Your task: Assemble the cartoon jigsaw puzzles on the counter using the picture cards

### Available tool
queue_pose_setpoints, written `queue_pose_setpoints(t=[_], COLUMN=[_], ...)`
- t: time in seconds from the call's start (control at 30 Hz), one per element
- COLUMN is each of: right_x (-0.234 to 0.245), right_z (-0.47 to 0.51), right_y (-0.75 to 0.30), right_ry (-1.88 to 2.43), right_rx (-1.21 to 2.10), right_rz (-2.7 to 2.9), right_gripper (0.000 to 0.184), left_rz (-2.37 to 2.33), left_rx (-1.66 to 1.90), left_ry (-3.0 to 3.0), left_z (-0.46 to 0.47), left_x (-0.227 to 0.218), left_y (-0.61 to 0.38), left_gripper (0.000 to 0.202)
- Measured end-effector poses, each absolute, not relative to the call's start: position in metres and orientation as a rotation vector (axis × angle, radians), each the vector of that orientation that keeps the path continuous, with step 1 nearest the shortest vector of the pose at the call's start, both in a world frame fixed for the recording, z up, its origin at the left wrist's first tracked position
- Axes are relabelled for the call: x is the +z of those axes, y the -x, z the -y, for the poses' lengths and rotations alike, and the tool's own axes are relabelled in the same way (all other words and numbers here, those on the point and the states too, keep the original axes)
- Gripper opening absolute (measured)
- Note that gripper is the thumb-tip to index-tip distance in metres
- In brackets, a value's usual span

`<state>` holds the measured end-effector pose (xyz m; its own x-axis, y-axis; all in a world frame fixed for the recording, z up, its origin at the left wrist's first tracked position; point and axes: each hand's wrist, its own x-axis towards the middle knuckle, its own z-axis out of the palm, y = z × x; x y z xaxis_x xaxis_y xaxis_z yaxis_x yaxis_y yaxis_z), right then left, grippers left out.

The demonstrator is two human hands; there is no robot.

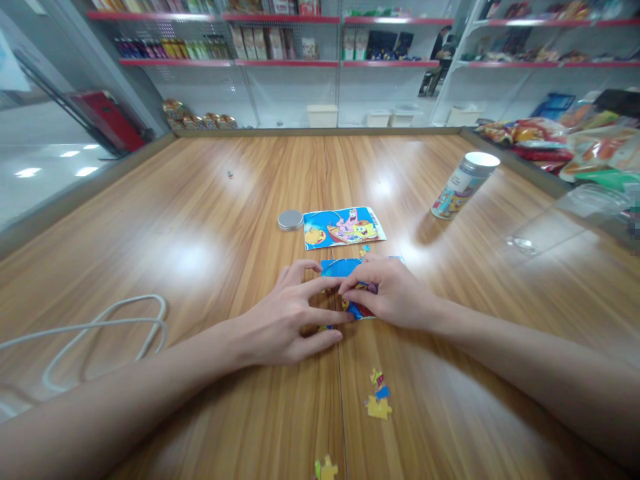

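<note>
I should steady the jigsaw puzzle (339,268) with my open left hand (293,315) — whether right hand (403,293) grips, I cannot tell.

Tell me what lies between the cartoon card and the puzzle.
In the head view, at least one small loose piece lies between card and puzzle.

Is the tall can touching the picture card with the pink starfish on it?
Apart. The head view shows wooden tabletop between the can and the left-lying picture card.
</note>
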<state>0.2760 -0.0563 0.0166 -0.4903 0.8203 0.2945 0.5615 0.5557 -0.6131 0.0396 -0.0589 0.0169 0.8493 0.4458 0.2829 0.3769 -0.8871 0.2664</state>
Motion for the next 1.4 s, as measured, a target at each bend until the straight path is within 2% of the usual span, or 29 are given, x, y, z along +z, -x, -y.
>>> queue_pose_setpoints(t=[0.23, 0.47, 0.7, 0.97, 1.13, 1.33, 1.4], right_x=[0.014, 0.012, 0.012, 0.021, 0.017, 0.016, 0.013], right_z=[0.053, 0.051, 0.057, 0.060, 0.055, 0.048, 0.046], right_y=[-0.276, -0.286, -0.287, -0.290, -0.295, -0.299, -0.300], right_ry=[1.040, 0.976, 0.877, 0.945, 0.831, 0.773, 0.843], right_rx=[0.551, 0.454, 0.320, 0.389, 0.363, 0.299, 0.322], right_rz=[2.243, 2.152, 2.441, 2.512, 2.522, 2.251, 2.307], right_gripper=[0.007, 0.019, 0.016, 0.014, 0.016, 0.018, 0.019], left_rz=[-0.662, -0.683, -0.684, -0.679, -0.663, -0.767, -0.817], left_rx=[0.414, 0.388, 0.372, 0.373, 0.457, 0.900, 0.927], left_ry=[-2.830, -2.829, -2.816, -2.825, -2.829, -2.703, -2.697], left_z=[0.058, 0.058, 0.057, 0.057, 0.058, 0.042, 0.037], left_x=[0.019, 0.017, 0.016, 0.013, 0.014, 0.007, 0.003], left_y=[-0.040, -0.038, -0.036, -0.035, -0.035, -0.029, -0.028], left_gripper=[0.028, 0.029, 0.030, 0.032, 0.034, 0.030, 0.027])
